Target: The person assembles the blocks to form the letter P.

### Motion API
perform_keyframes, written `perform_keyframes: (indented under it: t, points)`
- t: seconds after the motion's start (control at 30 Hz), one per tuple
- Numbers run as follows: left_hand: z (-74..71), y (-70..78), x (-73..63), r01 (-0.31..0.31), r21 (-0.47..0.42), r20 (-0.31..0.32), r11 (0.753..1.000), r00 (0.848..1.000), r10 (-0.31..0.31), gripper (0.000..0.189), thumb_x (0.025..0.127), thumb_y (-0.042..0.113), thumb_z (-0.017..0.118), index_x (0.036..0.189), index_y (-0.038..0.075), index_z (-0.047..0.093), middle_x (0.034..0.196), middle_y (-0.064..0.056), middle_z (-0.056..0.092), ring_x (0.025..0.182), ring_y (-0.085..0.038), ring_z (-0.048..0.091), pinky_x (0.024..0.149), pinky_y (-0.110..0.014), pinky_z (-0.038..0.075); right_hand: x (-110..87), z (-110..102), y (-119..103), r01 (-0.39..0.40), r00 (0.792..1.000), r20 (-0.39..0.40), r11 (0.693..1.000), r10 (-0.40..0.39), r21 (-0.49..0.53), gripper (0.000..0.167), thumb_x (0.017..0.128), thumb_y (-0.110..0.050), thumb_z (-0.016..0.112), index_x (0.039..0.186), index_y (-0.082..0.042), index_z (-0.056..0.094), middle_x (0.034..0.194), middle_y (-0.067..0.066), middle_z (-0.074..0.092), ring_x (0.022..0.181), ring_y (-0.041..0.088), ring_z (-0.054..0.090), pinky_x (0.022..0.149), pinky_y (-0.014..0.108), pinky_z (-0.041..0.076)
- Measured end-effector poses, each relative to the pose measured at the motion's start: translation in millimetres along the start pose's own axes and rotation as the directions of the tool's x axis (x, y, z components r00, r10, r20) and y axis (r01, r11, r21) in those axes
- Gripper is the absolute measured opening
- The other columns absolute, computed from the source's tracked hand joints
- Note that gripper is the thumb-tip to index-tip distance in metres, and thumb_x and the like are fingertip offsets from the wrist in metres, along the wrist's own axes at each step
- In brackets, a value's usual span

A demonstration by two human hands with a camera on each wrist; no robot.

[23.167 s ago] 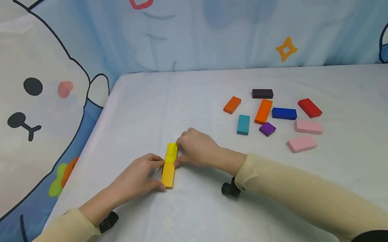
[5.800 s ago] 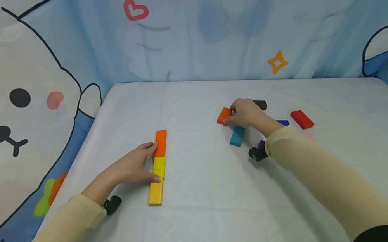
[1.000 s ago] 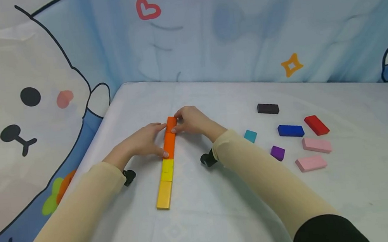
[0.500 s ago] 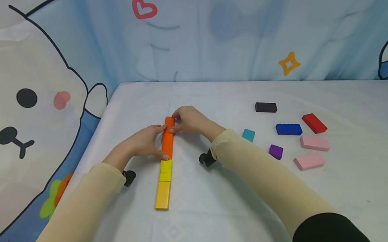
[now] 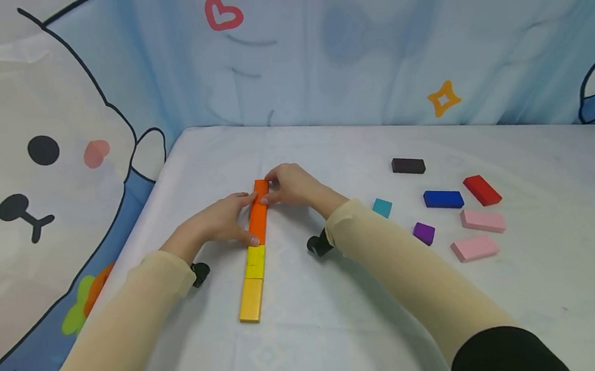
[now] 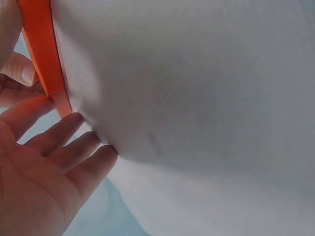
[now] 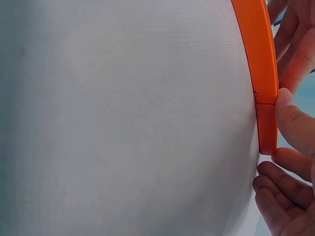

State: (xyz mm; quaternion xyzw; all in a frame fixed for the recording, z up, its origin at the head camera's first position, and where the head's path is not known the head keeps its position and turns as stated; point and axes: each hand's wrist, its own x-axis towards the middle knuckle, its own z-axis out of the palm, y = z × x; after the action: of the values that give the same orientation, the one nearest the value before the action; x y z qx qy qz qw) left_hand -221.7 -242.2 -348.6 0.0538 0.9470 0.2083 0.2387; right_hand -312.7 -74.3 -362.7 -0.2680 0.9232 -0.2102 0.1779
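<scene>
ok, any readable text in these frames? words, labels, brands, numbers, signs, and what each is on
None: no word, label, brand or number can be read.
Blue backdrop: drawings only, such as a red heart and an orange star; no lettering seen.
Longer orange block: tiny dark mark near its joint with the shorter orange block, right wrist view; too small to read.

Flat on the table (image 5: 317,339), touching end to end in a narrow line, lie a short orange block (image 5: 262,187), farthest, a longer orange block (image 5: 259,224), a bright yellow section (image 5: 255,262) and a golden-yellow block (image 5: 252,300), nearest.
</scene>
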Motion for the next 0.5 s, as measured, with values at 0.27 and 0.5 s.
perform_keyframes:
  t: [0.27,0.5]
  points:
    - [2.0,3.8,2.0,0.022,0.001,0.012,1.0,1.0,-0.022,0.101,0.085,0.034,0.084,0.164,0.016,0.024,0.17,-0.015,0.025,0.155,-0.037,0.028,0.124,-0.058,0.031,-4.0,-2,6,0.012,1.0,0.027,1.0,-0.012,-0.017,0.062,0.095,-0.035,0.074,0.146,-0.005,0.056,0.144,0.015,0.06,0.132,0.029,0.055,0.119,0.041,0.044]
    - [1.0,4.6,-0.6,0.012,0.014,0.008,1.0,1.0,-0.012,0.101,0.085,0.033,0.084,0.164,0.015,0.023,0.17,-0.015,0.023,0.155,-0.037,0.027,0.125,-0.058,0.029,-14.4,-13,12,0.006,0.999,0.049,0.998,-0.003,-0.061,0.064,0.095,-0.036,0.073,0.148,-0.007,0.054,0.144,0.014,0.061,0.133,0.028,0.056,0.119,0.041,0.044]
